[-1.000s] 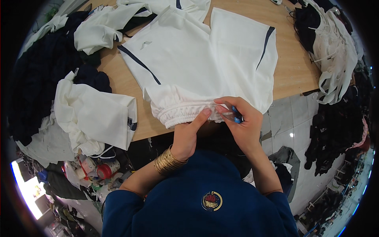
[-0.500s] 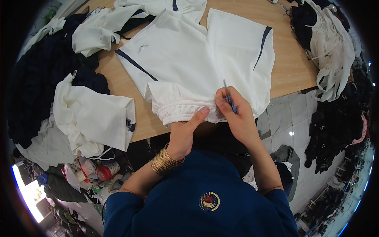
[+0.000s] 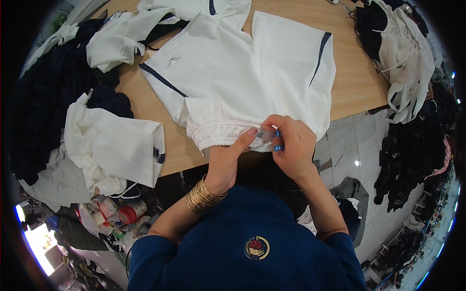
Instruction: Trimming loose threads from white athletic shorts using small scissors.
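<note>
White shorts [image 3: 223,72] are pinched in left hand [image 3: 226,164] at near edge of desk [image 3: 360,72]; blue snips [image 3: 278,147] are gripped in right hand [image 3: 297,148]. Waistband [image 3: 216,139] work seems unfinished.

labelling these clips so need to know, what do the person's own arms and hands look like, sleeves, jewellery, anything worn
The dark blue shirt has short sleeves, leaving both forearms bare. The left hand has no glove, and a stack of thin gold-coloured bangles circles its wrist. The right hand is also gloveless, its wrist unadorned.
</note>
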Demonstrator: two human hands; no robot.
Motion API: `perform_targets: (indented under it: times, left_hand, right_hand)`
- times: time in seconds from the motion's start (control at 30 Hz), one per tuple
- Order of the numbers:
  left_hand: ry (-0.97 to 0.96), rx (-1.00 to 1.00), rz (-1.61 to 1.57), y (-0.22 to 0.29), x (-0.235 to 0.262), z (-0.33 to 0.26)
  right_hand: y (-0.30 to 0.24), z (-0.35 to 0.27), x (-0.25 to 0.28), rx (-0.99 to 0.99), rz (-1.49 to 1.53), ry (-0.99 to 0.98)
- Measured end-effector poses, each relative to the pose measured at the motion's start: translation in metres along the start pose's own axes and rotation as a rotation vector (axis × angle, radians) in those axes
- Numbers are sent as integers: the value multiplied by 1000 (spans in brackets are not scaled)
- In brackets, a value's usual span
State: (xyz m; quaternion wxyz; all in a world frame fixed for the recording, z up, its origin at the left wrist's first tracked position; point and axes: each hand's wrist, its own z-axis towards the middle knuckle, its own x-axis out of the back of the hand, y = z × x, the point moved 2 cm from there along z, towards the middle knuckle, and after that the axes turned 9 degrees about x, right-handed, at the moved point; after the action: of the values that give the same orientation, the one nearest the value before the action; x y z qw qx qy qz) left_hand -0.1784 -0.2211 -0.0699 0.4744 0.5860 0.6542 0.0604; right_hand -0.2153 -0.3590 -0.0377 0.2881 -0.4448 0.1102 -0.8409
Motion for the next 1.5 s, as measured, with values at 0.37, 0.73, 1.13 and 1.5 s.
perform_targets:
  times: [0.37, 0.73, 1.13, 1.5]
  left_hand:
    - [0, -75, -45, -2, -4, 2]
    - [-123, 138, -19, 4, -2, -1]
    - [-156, 198, -55, 2, -3, -2]
    - [-128, 98, -12, 2, -4, -4]
  right_hand:
    - [4, 0, 35, -558, 585, -295]
    - [8, -17, 31, -143, -141, -154]
    - [6, -16, 29, -119, -178, -105]
    - [4, -12, 31, -72, -235, -99]
